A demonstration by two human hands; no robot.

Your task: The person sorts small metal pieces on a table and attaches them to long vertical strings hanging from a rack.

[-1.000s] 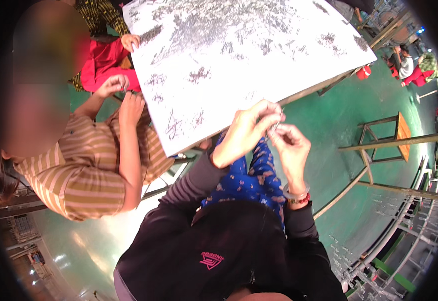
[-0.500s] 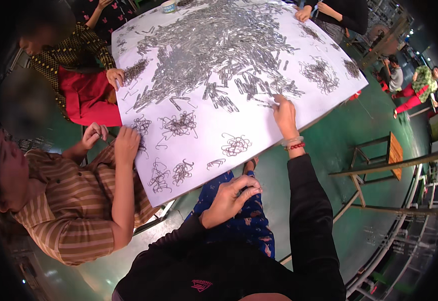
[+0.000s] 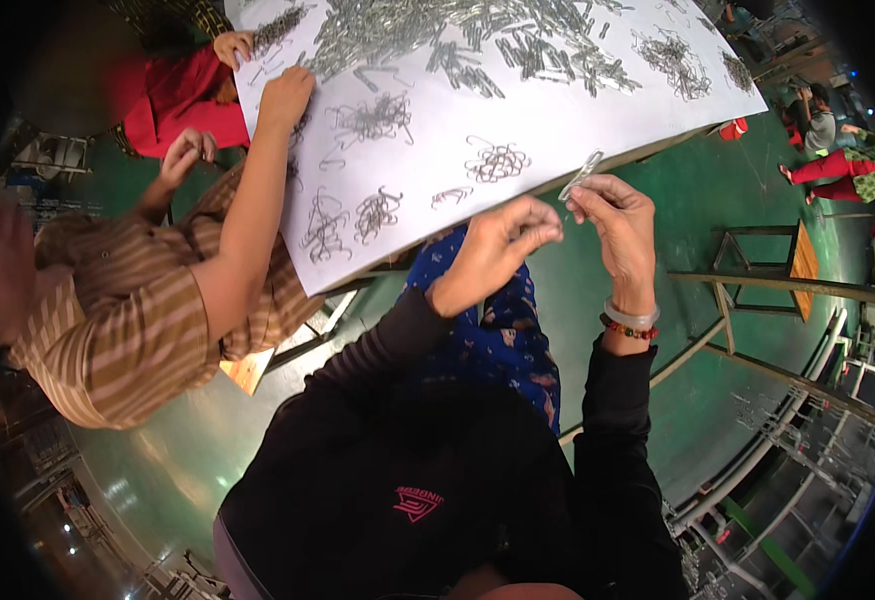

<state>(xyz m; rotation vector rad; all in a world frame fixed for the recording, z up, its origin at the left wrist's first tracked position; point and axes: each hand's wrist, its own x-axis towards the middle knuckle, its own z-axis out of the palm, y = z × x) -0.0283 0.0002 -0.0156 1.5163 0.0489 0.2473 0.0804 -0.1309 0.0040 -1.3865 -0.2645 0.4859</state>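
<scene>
Between the thumb and fingers of my right hand [image 3: 617, 225], closed in a pinch, a long, narrow, shiny metal piece [image 3: 586, 170] points up past the near table edge. Close to its left, my left hand [image 3: 497, 250] is closed too, thumb against fingers; what it pinches, if anything, is too small to make out. Both hands are just off the white table [image 3: 427, 180], a small gap between them. Near that edge lie a heap of dark bent wire hooks [image 3: 497, 161] and a few loose hooks [image 3: 451, 196].
A large pile of similar metal pieces [image 3: 397, 35] covers the far table. More hook heaps [image 3: 372, 117] lie to the left and right. At left sits a co-worker in a striped shirt [image 3: 127, 330], one arm over the table. A wooden stool [image 3: 802, 265] stands at right.
My right hand has come back from the pile to my left hand, now with a metal piece in it. The view has shifted, so the table sits higher. The co-worker's arm reaches farther over the table.
</scene>
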